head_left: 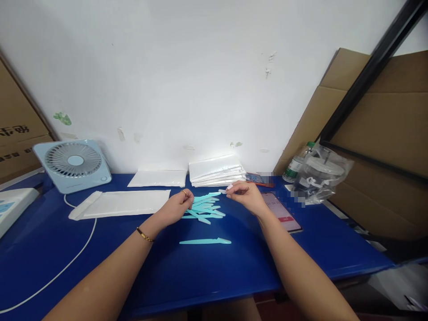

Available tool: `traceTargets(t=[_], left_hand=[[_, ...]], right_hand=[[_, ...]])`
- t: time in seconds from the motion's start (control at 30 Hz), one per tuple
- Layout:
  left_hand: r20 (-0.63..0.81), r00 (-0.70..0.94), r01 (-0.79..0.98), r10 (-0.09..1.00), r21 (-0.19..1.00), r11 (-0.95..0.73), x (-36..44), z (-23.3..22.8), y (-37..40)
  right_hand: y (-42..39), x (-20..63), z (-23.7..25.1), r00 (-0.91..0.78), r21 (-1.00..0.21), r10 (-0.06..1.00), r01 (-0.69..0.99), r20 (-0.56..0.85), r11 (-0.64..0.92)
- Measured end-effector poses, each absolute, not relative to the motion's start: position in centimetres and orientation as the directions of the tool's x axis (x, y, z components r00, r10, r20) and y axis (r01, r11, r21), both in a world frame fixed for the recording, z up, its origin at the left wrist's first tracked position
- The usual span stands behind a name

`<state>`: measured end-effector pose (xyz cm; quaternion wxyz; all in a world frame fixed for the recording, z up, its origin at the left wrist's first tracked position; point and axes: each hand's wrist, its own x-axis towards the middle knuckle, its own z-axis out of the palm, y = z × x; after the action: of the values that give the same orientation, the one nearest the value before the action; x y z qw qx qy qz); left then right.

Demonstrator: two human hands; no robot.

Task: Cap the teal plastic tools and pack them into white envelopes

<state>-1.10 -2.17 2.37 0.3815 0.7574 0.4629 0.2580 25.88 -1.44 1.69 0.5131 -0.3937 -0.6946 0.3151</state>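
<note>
Several turquoise eyebrow razors (203, 209) lie in a loose pile at the middle of the blue table. My left hand (175, 207) is closed at the pile's left side, its fingers pinching the handle end of one razor (209, 196) that points right. At that razor's tip, my right hand (245, 196) pinches a small whitish, translucent blade cover (223, 191) between thumb and fingers. Whether the cover touches the blade I cannot tell. Closer to me, a single razor (204, 241) lies apart from the pile, its head to the right.
White plastic packets lie stacked (217, 171) by the wall, with another packet (127, 203) left of my hand. A pale blue fan (75, 162) with a white cable stands left. On the right are a phone (281, 211), a bottle (297, 165) and a bagged cup (323, 174).
</note>
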Motion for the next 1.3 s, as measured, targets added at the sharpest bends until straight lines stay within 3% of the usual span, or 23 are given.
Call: traceTargets(t=[0.17,0.37,0.6,0.9,1.17,1.3], left_hand=[[0.051,0.44,0.507,0.896,0.81,-0.295,-1.0,2.2,-2.1],[0.035,0.421,0.514,0.906,0.814,-0.27,-1.3,2.0,-1.8],[0.059,0.432,0.521,0.9,0.799,-0.302,-0.9,2.2,-2.0],[0.022,0.425,0.533,0.905,0.802,-0.27,-1.3,2.1,-1.9],[0.061,0.446,0.518,0.893,0.796,-0.313,-0.9,1.5,-1.7],[0.047,0.451,0.587,0.891,0.736,-0.336,-0.7,0.9,-1.4]], right_hand=[[-1.7,25.2,1.7,-0.223,-0.803,0.855,0.295,0.469,0.517],[-1.6,25.9,2.1,-0.178,-0.756,0.839,0.369,0.514,0.541],[-1.8,24.7,1.5,-0.226,-0.78,0.855,0.351,0.467,0.518],[-1.6,25.8,2.0,-0.163,-0.773,0.848,0.353,0.504,0.527],[-1.9,24.2,1.2,-0.234,-0.766,0.836,0.336,0.496,0.549],[-1.4,24.7,0.9,-0.281,-0.753,0.833,0.358,0.477,0.552]])
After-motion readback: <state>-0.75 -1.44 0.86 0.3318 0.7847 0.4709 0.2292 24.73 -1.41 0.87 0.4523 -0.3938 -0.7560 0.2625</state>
